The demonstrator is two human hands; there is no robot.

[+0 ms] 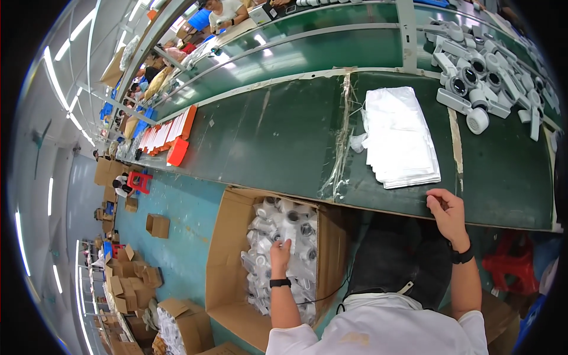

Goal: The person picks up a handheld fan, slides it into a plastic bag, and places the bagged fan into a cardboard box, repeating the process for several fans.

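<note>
Head view: your left hand is over the bagged white devices in the carton, can't tell if pinching; your right hand, loosely curled, thumb apart, is near the white bag stack on the bench

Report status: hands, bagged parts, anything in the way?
Left hand over bagged parts, inside open carton. Right hand at bench edge, near white stack. Nothing visibly blocking either.

Two hands, two black wristbands, one white bag stack
</note>
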